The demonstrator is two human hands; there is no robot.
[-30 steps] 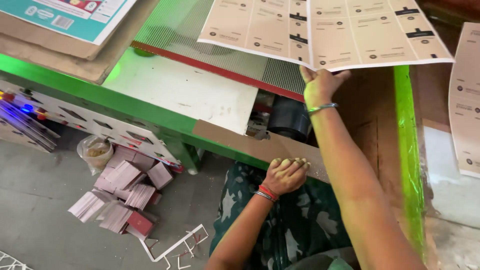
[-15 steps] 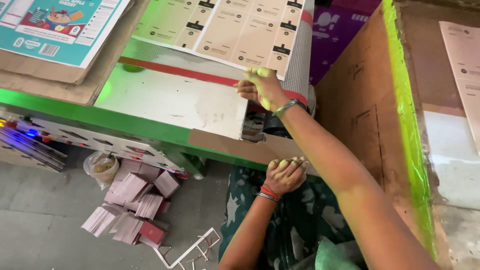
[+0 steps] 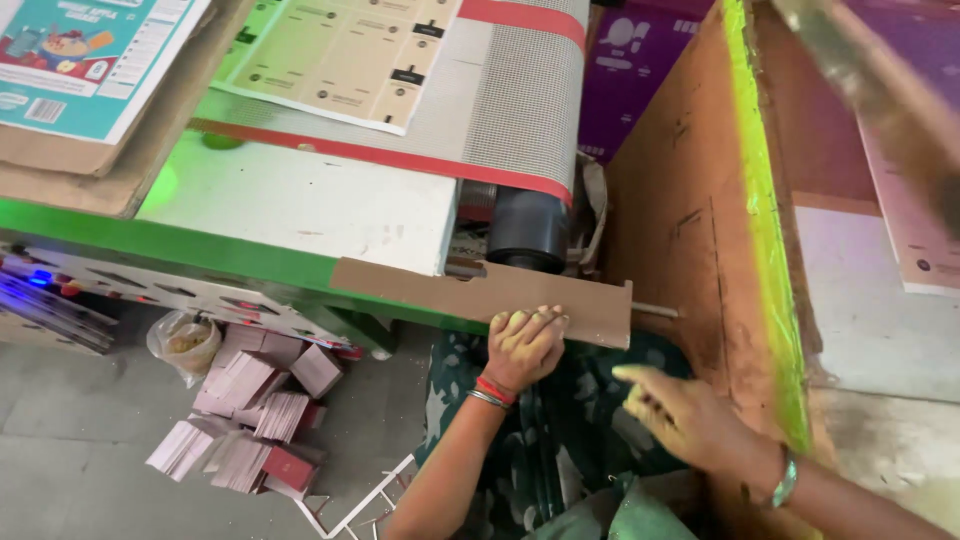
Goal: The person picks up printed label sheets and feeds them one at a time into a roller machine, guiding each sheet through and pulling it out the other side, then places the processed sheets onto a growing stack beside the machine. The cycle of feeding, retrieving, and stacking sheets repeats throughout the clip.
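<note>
My left hand [image 3: 524,346] is curled over the lower edge of a brown cardboard strip [image 3: 420,287] fixed along the front of a green-edged machine table [image 3: 150,238]. My right hand [image 3: 688,416] hovers low over my lap, fingers apart and holding nothing, close to a brown board wall [image 3: 670,210]. A printed card sheet [image 3: 340,55] lies on the grey mesh conveyor belt [image 3: 525,95], far from both hands. Below the belt's end sits a black roller [image 3: 528,228].
Stacks of small pink and red cards [image 3: 250,420] and a plastic bag [image 3: 183,343] lie on the floor at the left. A teal printed sheet [image 3: 85,50] rests on cardboard at top left. Purple sheets [image 3: 640,70] stand behind the belt. A blurred brown shape [image 3: 880,90] crosses the top right.
My right hand has left the printed sheet on the belt and come down to my lap. The sheet now lies further left on the belt. My left hand has stayed on the strip.
</note>
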